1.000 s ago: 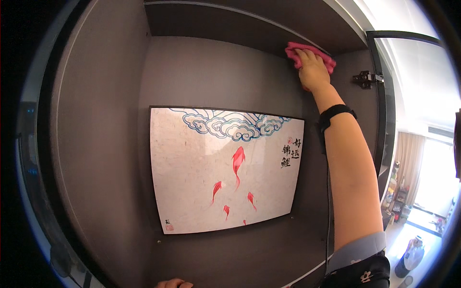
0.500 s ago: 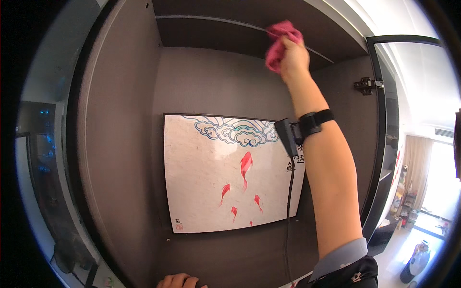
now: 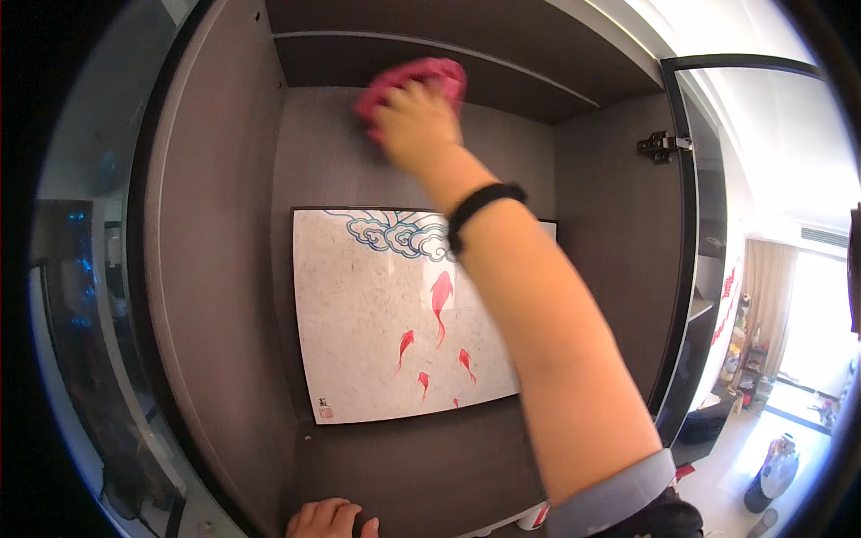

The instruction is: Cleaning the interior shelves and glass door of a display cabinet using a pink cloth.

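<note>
My right hand [image 3: 417, 128] reaches up inside a dark brown cabinet [image 3: 229, 269] with its fingers bent over a pink cloth [image 3: 448, 76]. The cloth is bunched against the upper back panel, just below the top. A black band circles my right wrist. At the lower edge, my left hand [image 3: 330, 520] rests on the cabinet's front edge, its fingers lying side by side over the bottom board. Behind my right forearm stands a framed picture [image 3: 359, 314] of red fish and blue clouds, leaning on the back panel. My forearm hides its right part.
A dark-framed glass door [image 3: 683, 224] stands open on the right, held by a metal hinge [image 3: 659, 146]. Another glass panel [image 3: 90, 296] is on the left. Beyond the right door are a beige curtain [image 3: 769, 287] and a rounded container [image 3: 773, 475] on the shiny floor.
My right hand has swept the pink cloth left and slightly down, from the cabinet's top to the upper back panel. My left hand stays at the front edge. The view has shifted a little.
</note>
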{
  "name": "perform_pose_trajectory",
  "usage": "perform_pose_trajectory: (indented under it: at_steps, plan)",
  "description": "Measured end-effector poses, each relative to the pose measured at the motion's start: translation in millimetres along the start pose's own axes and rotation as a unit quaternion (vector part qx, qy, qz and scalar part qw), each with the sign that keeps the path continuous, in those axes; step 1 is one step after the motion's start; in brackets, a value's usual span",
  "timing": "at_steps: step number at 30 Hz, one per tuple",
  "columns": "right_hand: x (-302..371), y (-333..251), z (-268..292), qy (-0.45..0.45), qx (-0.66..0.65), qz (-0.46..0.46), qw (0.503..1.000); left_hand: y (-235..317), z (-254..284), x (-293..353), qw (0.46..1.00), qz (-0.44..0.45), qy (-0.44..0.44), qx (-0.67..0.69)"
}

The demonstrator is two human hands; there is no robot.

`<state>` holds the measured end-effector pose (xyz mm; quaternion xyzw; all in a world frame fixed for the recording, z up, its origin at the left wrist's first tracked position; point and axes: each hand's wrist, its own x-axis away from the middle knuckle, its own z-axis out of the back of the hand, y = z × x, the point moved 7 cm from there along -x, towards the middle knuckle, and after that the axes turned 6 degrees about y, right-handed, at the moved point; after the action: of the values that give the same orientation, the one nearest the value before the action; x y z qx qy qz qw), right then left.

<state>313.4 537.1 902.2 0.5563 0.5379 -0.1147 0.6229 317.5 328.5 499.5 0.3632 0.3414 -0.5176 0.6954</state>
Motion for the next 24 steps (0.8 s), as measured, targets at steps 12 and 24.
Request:
perform_pose_trajectory:
  at_steps: [12, 24]
  plan:
    - [236, 188, -7, -0.359, 0.201, 0.076, 0.908, -8, -16, -4, 0.995, 0.081, -0.046, -0.035]
    - [349, 73, -2, -0.569, 0.041, -0.03, 0.821, -10, -22, -1, 0.999, 0.049, 0.01, -0.01]
